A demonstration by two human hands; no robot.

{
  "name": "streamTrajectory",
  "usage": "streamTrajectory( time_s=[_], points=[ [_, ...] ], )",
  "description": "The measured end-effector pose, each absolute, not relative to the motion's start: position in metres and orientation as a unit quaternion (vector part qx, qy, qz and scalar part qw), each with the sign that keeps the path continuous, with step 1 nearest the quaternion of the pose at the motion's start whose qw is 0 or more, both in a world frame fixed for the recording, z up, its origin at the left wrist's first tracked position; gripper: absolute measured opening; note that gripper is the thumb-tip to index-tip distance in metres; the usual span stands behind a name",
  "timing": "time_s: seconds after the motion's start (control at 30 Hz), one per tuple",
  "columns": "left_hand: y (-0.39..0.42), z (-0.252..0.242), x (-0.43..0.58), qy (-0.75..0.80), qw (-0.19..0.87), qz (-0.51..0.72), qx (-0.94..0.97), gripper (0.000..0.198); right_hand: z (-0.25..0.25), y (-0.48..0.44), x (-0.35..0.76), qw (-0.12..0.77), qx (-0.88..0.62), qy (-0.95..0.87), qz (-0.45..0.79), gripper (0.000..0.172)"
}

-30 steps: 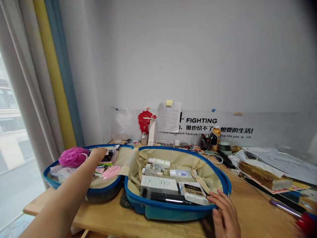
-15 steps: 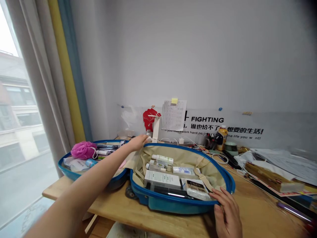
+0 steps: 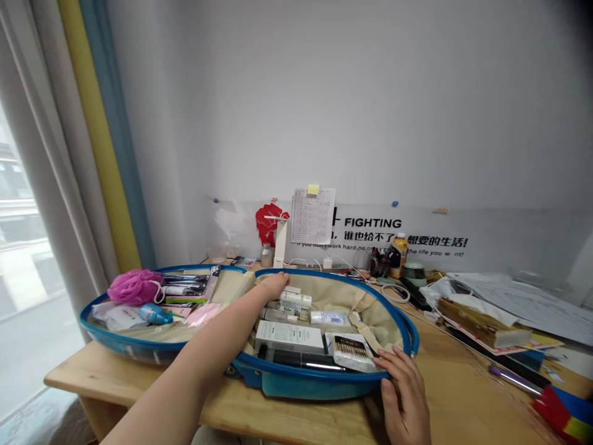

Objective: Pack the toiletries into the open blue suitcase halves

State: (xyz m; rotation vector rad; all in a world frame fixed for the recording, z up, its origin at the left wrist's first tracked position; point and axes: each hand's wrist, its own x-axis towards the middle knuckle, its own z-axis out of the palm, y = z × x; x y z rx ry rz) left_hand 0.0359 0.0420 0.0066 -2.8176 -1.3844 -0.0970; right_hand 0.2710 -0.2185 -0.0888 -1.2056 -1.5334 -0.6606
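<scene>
A blue suitcase (image 3: 306, 382) lies unfolded on the wooden desk, its cream-lined halves side by side. My left hand (image 3: 277, 283) reaches into the right half at its far edge, fingers closed and partly hidden; a small whitish item shows by the fingertips. Just below it lies a white tube (image 3: 296, 300). My right hand (image 3: 404, 386) grips the near right rim, fingers over the edge and thumb outside. Within the right half are a white box (image 3: 290, 337), a long black case (image 3: 301, 358), a pack of cotton swabs (image 3: 354, 352) and a clear pack (image 3: 330, 318).
The left half (image 3: 130, 349) holds a pink bath puff (image 3: 135, 287), a blue bottle (image 3: 155, 314) and packaged items. A white lamp (image 3: 280, 244) and glass jar (image 3: 266, 254) stand behind. Papers and a brown pouch (image 3: 484, 321) crowd the right; a yellow-labelled bottle (image 3: 398, 254) stands at the back.
My left hand has moved from above the far rim down into the right half, by the white tube. My right hand stays on the rim. The view has shifted slightly.
</scene>
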Motion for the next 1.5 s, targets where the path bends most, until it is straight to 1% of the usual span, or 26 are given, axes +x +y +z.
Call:
streamTrajectory(
  time_s=[0.13, 0.27, 0.43, 0.53, 0.7, 0.8, 0.97, 1.13, 1.3, 1.4, 1.5],
  points=[
    [0.04, 0.005, 0.028, -0.44, 0.012, -0.001, -0.898, 0.032, -0.088, -0.219, 0.271, 0.52, -0.501, -0.637, -0.271, 0.024],
    [0.036, 0.008, 0.023, -0.434, 0.017, -0.004, -0.901, 0.031, -0.085, -0.219, 0.27, 0.518, -0.501, -0.633, -0.282, 0.024],
    [0.028, 0.019, 0.021, -0.448, 0.032, -0.078, -0.89, 0.037, -0.083, -0.218, 0.27, 0.513, -0.494, -0.636, -0.297, 0.024],
    [0.026, 0.03, 0.014, -0.472, 0.044, -0.135, -0.87, 0.037, -0.083, -0.217, 0.271, 0.512, -0.485, -0.642, -0.3, 0.024],
    [0.035, 0.046, -0.038, -0.558, 0.06, -0.179, -0.808, 0.036, -0.084, -0.216, 0.273, 0.517, -0.477, -0.648, -0.292, 0.024],
    [0.04, 0.045, -0.093, -0.609, 0.052, -0.146, -0.778, 0.035, -0.085, -0.215, 0.273, 0.516, -0.48, -0.647, -0.292, 0.024],
    [0.028, 0.025, -0.176, -0.641, 0.02, -0.022, -0.767, 0.028, -0.087, -0.213, 0.274, 0.518, -0.478, -0.645, -0.296, 0.024],
    [0.015, 0.007, -0.205, -0.641, 0.022, 0.053, -0.766, 0.028, -0.086, -0.212, 0.273, 0.514, -0.48, -0.646, -0.297, 0.025],
    [0.016, 0.004, -0.201, -0.639, 0.039, 0.057, -0.766, 0.028, -0.085, -0.215, 0.272, 0.507, -0.482, -0.645, -0.307, 0.024],
    [0.015, 0.007, -0.198, -0.652, 0.053, 0.032, -0.756, 0.03, -0.086, -0.216, 0.273, 0.509, -0.486, -0.643, -0.303, 0.024],
    [0.012, 0.019, -0.191, -0.667, 0.071, -0.01, -0.742, 0.035, -0.087, -0.215, 0.273, 0.512, -0.481, -0.642, -0.307, 0.024]
  ],
)
